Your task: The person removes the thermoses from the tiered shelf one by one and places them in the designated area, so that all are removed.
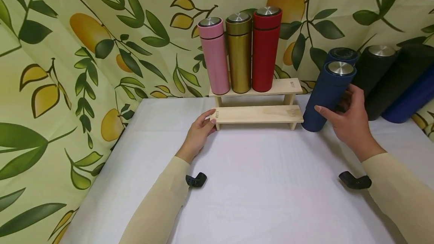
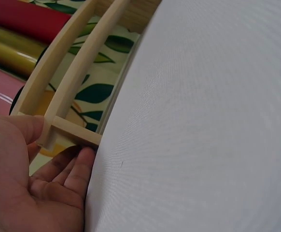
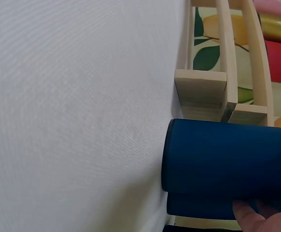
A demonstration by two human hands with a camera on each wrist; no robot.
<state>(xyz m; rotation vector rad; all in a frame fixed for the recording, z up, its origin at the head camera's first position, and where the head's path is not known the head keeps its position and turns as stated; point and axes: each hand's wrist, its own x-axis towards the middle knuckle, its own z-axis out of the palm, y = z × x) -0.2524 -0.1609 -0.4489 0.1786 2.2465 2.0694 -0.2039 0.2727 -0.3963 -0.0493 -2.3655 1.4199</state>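
Note:
A two-step wooden stand [image 1: 259, 115] stands at the back of the table. Its upper step carries a pink vacuum flask [image 1: 216, 65], a gold vacuum flask [image 1: 240, 59] and a red vacuum flask [image 1: 266, 55], all upright. At the lower step's left end, my left hand [image 1: 196, 134] pinches the wood, thumb over the board and fingers at the leg [image 2: 77, 131]. My right hand [image 1: 356, 123] grips a navy vacuum flask [image 1: 325, 93] just right of the stand, thumb on its near side; its other fingers are partly hidden behind it. The lower step bears nothing.
Behind the gripped flask stands another navy flask [image 1: 343, 54]. Further right are a black flask with a steel lid [image 1: 376, 67], an all-black flask [image 1: 400, 74] and a bright blue flask [image 1: 407, 99]. A leaf-patterned cloth [image 1: 142, 40] hangs behind the white-covered table [image 1: 251, 183].

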